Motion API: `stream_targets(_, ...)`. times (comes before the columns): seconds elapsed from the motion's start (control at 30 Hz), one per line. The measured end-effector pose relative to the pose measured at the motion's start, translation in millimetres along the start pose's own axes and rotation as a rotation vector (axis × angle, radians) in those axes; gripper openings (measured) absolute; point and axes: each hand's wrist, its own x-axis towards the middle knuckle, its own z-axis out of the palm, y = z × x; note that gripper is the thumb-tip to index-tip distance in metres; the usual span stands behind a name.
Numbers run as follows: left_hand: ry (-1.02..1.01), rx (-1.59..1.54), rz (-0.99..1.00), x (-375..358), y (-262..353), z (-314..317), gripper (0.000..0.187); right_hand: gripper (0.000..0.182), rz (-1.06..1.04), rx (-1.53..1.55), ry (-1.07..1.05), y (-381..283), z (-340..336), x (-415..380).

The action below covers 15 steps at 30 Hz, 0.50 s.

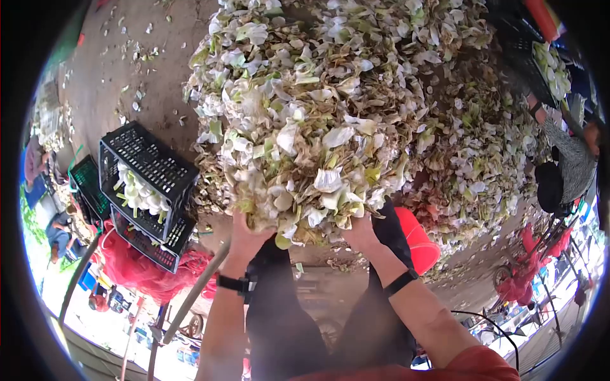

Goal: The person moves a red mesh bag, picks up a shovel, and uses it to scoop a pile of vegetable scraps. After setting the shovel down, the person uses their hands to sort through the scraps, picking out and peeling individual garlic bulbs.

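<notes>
Both of my hands reach forward to the near edge of a big heap of dry, pale and brownish peelings. My left hand is at the heap's lower left, its fingers buried in or behind the peelings. On the lower right, my right hand touches the heap, and its fingers are also hidden. A thick clump of the peelings lies between the two hands. Whether either hand grips anything cannot be made out.
Black crates with white bulbs stand at the left, above red netting. A red bucket is beside my right leg. Another person is at the far right, near a crate of bulbs. More people are at the far left.
</notes>
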Motion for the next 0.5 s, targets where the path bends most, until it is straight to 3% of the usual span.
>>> stream_targets(0.03,-0.019,-0.427,0.086,2.3,6.4,-3.7,0.083,0.044,0.004,-0.001,-0.007,-11.9,-5.7,0.0)
stream_targets(0.1,0.046,-0.467,0.133,0.5,48.7,-9.2,0.086,0.048,0.425,-0.023,-0.473,-32.5,-11.5,6.9)
stream_targets(0.13,0.175,-0.206,0.316,6.7,59.9,-2.4,0.084,0.048,0.425,-0.028,-0.469,-28.6,7.9,6.3)
stream_targets(0.2,0.348,0.337,0.679,28.4,111.0,21.4,0.079,0.049,0.159,0.115,-0.158,-14.7,57.4,-0.7)
stream_targets(0.23,0.308,0.451,0.667,32.2,132.8,30.0,0.075,0.050,0.231,0.037,-0.282,-22.9,53.1,4.5)
stream_targets(0.33,0.182,0.573,0.555,37.4,129.5,42.6,0.068,0.050,0.263,-0.202,-0.260,-33.0,59.0,2.1)
stream_targets(0.4,0.116,0.582,0.463,46.1,112.4,48.1,0.065,0.045,0.278,-0.136,-0.221,-39.5,47.9,4.6)
stream_targets(0.47,0.188,0.421,0.416,43.0,74.3,42.7,0.058,0.050,0.315,0.028,-0.656,-42.4,34.7,11.3)
stream_targets(0.5,0.190,0.430,0.415,46.0,50.6,39.3,0.058,0.050,0.348,-0.037,-0.572,-41.9,43.9,7.1)
